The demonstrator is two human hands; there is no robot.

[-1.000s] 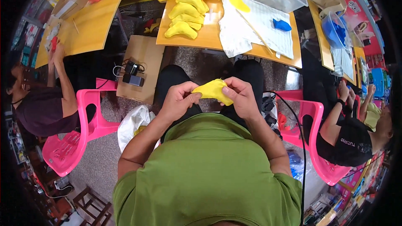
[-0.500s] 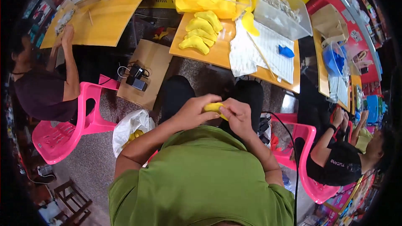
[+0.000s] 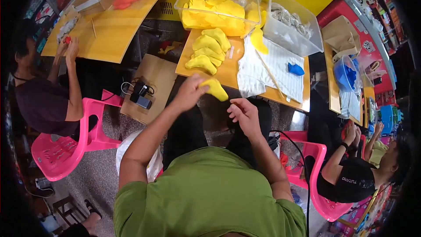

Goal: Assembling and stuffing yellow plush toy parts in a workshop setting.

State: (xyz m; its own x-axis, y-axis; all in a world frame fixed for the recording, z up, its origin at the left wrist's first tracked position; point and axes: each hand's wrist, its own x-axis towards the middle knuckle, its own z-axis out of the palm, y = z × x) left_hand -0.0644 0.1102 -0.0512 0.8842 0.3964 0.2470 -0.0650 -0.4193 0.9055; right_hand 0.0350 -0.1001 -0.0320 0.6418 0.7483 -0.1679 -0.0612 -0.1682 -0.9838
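My left hand (image 3: 190,93) is closed on the end of a yellow curved piece (image 3: 217,90), soft-looking and banana-shaped, held out just short of the table's near edge. To its right my right hand (image 3: 246,116) is apart from the piece, fingers loosely bent and spread, with nothing visible in them. Several similar yellow curved pieces (image 3: 206,52) lie overlapping on the wooden table (image 3: 228,71) just beyond my left hand. Behind them a clear plastic bin (image 3: 245,25) holds many flat yellow pieces (image 3: 215,13).
A white cloth (image 3: 254,68) bears a thin wooden stick (image 3: 272,78) and a small blue piece (image 3: 296,69). Beside it stands a clear bin (image 3: 312,46) of greyish material. A cardboard sheet (image 3: 153,77) with black adapters (image 3: 142,81) lies left. People sit on both sides on pink chairs (image 3: 59,153).
My hands have parted and moved forward from my lap. The yellow piece, earlier between both hands, is now in my left hand alone, nearer the table. The head view has shifted slightly.
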